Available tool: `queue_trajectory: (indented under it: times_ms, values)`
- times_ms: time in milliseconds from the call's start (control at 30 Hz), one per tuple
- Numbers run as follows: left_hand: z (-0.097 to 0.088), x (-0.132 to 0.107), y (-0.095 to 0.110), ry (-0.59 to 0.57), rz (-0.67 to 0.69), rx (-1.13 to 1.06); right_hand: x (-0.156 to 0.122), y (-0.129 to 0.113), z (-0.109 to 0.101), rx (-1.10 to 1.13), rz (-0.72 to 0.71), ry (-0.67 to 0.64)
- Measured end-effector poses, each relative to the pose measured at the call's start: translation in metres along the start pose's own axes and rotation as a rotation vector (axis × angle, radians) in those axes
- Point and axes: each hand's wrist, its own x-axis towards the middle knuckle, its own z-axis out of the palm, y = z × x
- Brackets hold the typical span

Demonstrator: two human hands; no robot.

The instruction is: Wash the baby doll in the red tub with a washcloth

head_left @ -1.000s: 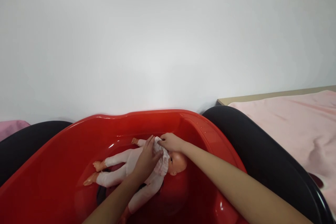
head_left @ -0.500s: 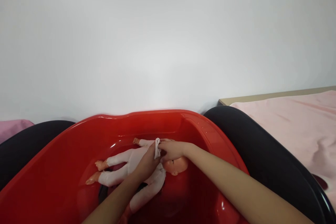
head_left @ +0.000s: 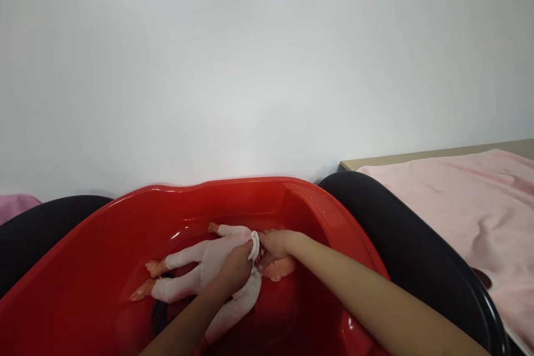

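A baby doll [head_left: 200, 270] in a pale pink suit lies on its back in a red plastic tub [head_left: 125, 217], head to the right, bare feet to the left. My left hand [head_left: 236, 272] rests on the doll's chest and pinches a bunched fold of the suit [head_left: 253, 246] at the collar. My right hand [head_left: 275, 245] grips the same spot by the neck from the right and covers most of the doll's head [head_left: 279, 270].
The tub sits inside a larger black basin [head_left: 400, 245]. A pink towel [head_left: 471, 211] covers the table at the right. A white partition wall [head_left: 267, 83] stands right behind the tub. A bit of pink cloth [head_left: 16, 206] shows at the far left.
Both hands closed on the suit's collar and bunched it up. The right hand slid down over the doll's head. The camera tilted up slightly.
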Motion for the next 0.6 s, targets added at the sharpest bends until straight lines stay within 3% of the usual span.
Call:
queue_trajectory:
  times_ms: [133, 267, 367, 433, 600]
  values:
    - [-0.010, 0.000, 0.003, -0.118, 0.073, -0.095, 0.000, 0.003, -0.002, 0.029, -0.028, -0.067]
    - [-0.019, 0.002, 0.007, -0.003, 0.077, -0.124, -0.001, 0.006, -0.003, 0.078, -0.047, -0.072]
    - [-0.019, 0.002, 0.009, 0.070, 0.059, -0.100, -0.001, 0.007, -0.004, 0.050, -0.034, -0.007]
    - [-0.016, 0.000, 0.011, 0.073, 0.076, -0.112, -0.001, 0.006, -0.003, 0.012, -0.063, 0.014]
    - [-0.008, -0.002, 0.012, 0.024, 0.099, -0.111, -0.001, 0.002, 0.000, -0.079, -0.059, -0.074]
